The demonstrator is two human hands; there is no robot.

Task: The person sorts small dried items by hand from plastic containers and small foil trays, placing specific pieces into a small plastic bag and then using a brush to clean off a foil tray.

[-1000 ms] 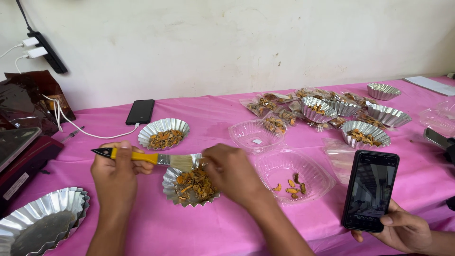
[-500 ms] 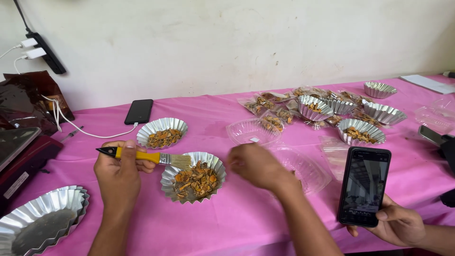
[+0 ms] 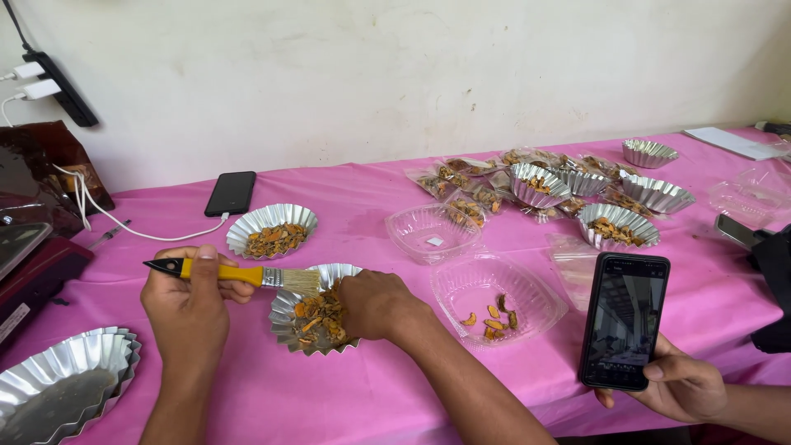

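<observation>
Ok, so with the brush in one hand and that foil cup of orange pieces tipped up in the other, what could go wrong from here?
1. The right hand tilts the fluted silver foil cup of orange dried pieces; they could spill onto the pink tablecloth rather than into the clear plastic tray alongside.
2. The yellow-handled paintbrush in the left hand might flick pieces out.
3. The thin cup may crumple under the grip.

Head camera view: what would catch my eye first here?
The bright pink tablecloth dominates. At its near middle, the left hand holds a yellow-handled brush over a fluted foil tray of orange-brown pieces, which the right hand tips by its rim. At right, another person's hand holds up a black phone.
</observation>
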